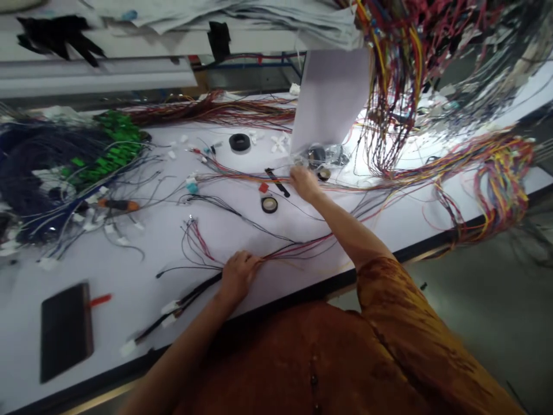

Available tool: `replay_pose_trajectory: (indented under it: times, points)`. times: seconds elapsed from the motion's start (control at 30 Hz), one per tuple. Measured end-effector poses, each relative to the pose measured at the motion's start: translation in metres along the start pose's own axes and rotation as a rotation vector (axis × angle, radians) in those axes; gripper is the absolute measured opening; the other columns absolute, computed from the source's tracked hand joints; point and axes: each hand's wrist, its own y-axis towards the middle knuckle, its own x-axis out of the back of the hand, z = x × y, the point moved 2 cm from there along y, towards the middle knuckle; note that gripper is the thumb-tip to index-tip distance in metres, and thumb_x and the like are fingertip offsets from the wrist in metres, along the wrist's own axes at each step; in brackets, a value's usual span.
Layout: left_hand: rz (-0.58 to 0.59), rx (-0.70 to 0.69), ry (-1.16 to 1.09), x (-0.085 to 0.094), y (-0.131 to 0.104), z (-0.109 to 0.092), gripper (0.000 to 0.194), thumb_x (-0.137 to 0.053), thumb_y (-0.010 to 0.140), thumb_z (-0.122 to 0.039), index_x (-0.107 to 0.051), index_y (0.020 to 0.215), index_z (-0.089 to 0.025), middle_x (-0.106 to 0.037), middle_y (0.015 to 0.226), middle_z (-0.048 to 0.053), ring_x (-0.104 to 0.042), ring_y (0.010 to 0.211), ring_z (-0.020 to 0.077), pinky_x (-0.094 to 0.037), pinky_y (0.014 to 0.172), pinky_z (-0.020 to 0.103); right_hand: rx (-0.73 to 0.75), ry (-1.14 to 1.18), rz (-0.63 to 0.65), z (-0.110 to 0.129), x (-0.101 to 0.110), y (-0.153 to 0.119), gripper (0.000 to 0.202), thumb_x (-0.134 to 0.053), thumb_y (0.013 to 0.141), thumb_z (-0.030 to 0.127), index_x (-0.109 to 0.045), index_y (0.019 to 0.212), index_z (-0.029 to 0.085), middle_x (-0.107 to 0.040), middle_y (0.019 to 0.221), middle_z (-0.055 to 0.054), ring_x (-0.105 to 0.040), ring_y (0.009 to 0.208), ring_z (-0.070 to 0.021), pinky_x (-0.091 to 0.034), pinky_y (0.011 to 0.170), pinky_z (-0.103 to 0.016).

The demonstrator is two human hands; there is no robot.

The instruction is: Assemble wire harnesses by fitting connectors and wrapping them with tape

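Observation:
My left hand point(238, 275) is closed around a wire bundle point(285, 252) near the table's front edge. Loose red, black and grey wire ends fan out to its left, and a black-sleeved branch with white connectors point(170, 311) runs toward the lower left. Farther back, my right hand point(305, 183) has its fingers curled down at the orange and red wires point(242, 176); what they hold is hidden. Just beyond it lie a clear plastic bag point(337, 154) and a small tape roll point(324, 174). A black strip point(279, 183) and another tape roll point(269, 204) lie to its left.
A black tape roll point(239, 143) sits farther back. At left are a dark wire heap point(38, 161), green connectors point(114, 144), an orange-handled tool point(118, 204) and a dark flat device point(65, 331). Coloured wires point(393, 86) hang down at right. A white panel point(330, 95) stands behind.

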Motion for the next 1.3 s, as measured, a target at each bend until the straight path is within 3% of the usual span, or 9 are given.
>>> replay_pose_trajectory:
  times: [0.17,0.23,0.33,0.43,0.53,0.63,0.83,1.1,1.3]
  points:
    - [0.107,0.092,-0.404,0.023,0.014,0.004,0.016,-0.065,0.091,-0.033,-0.073,0.1,-0.022,-0.071,0.1,0.008,-0.066,0.097,0.0265,-0.054,0.09,0.044,-0.031,0.394,-0.512,-0.01,0.059,0.005,0.016,-0.047,0.097,0.021,-0.063,0.098,0.019,-0.058,0.077,-0.002,-0.052,0.069,-0.016,-0.048,0.074,-0.033]
    - [0.141,0.187,-0.72,0.036,0.036,0.001,0.023,-0.072,0.085,-0.038,-0.072,0.103,-0.023,-0.073,0.102,0.008,-0.068,0.096,0.0252,-0.055,0.089,0.043,0.041,0.503,-0.515,0.0,0.073,-0.009,0.017,-0.049,0.098,0.025,-0.065,0.095,0.021,-0.057,0.073,0.0,-0.051,0.067,-0.0149,-0.047,0.071,-0.031]
    - [0.164,0.352,-1.41,0.054,0.087,-0.006,0.03,-0.083,0.075,-0.031,-0.072,0.102,-0.024,-0.076,0.114,0.008,-0.069,0.109,0.0252,-0.055,0.094,0.04,0.245,0.549,-0.179,0.03,0.071,-0.046,0.019,-0.054,0.097,0.031,-0.069,0.09,0.021,-0.066,0.081,-0.002,-0.061,0.076,-0.0159,-0.048,0.076,-0.03]
    - [0.115,0.432,-1.696,0.069,0.149,0.004,0.018,-0.07,0.09,-0.035,-0.069,0.093,-0.017,-0.077,0.097,0.01,-0.074,0.094,0.0214,-0.058,0.086,0.036,0.323,0.516,0.224,0.053,0.049,-0.092,0.021,-0.052,0.097,0.031,-0.07,0.092,0.02,-0.07,0.081,-0.003,-0.063,0.072,-0.0156,-0.047,0.071,-0.028]
    - [-0.245,0.651,-1.897,0.088,0.196,0.049,0.016,-0.057,0.096,-0.014,-0.062,0.081,-0.013,-0.06,0.056,-0.002,-0.06,0.053,0.008,-0.052,0.063,0.021,0.243,0.549,0.438,0.058,0.031,-0.129,0.028,-0.047,0.099,0.033,-0.072,0.1,0.02,-0.073,0.083,-0.006,-0.066,0.071,-0.0179,-0.048,0.069,-0.03]
    - [-0.5,0.66,-1.921,0.111,0.214,0.102,0.023,-0.046,0.1,-0.009,-0.058,0.081,-0.015,-0.051,0.05,-0.007,-0.05,0.043,0.0048,-0.044,0.053,0.017,0.13,0.609,0.563,0.051,0.023,-0.151,0.033,-0.046,0.099,0.039,-0.075,0.103,0.024,-0.078,0.09,-0.007,-0.072,0.079,-0.0225,-0.052,0.074,-0.034]
    - [-0.568,0.557,-1.817,0.137,0.2,0.153,0.01,-0.05,0.1,-0.015,-0.06,0.099,-0.017,-0.064,0.062,-0.005,-0.062,0.053,0.0072,-0.05,0.06,0.019,0.015,0.636,0.599,0.033,0.016,-0.16,0.034,-0.048,0.095,0.045,-0.077,0.089,0.026,-0.074,0.079,-0.004,-0.069,0.076,-0.0232,-0.053,0.072,-0.036]
    - [-0.704,0.543,-1.493,0.178,0.166,0.17,0.015,-0.05,0.103,-0.022,-0.064,0.104,-0.015,-0.075,0.1,0.001,-0.068,0.084,0.0079,-0.048,0.075,0.021,-0.436,1.048,0.443,0.03,0.004,-0.151,0.031,-0.067,0.083,0.053,-0.068,0.087,0.022,-0.031,0.048,0.009,-0.026,0.041,-0.008,-0.02,0.039,-0.023]
    - [-0.895,0.667,-1.45,0.195,0.104,0.161,0.019,-0.045,0.1,-0.004,-0.049,0.087,-0.018,-0.043,0.057,-0.012,-0.039,0.051,0.002,-0.027,0.051,0.019,-0.631,1.417,0.167,0.034,-0.005,-0.129,0.046,-0.09,0.059,0.046,-0.053,0.07,0.021,-0.032,0.05,0.013,-0.023,0.038,-0.0003,-0.018,0.034,-0.013]
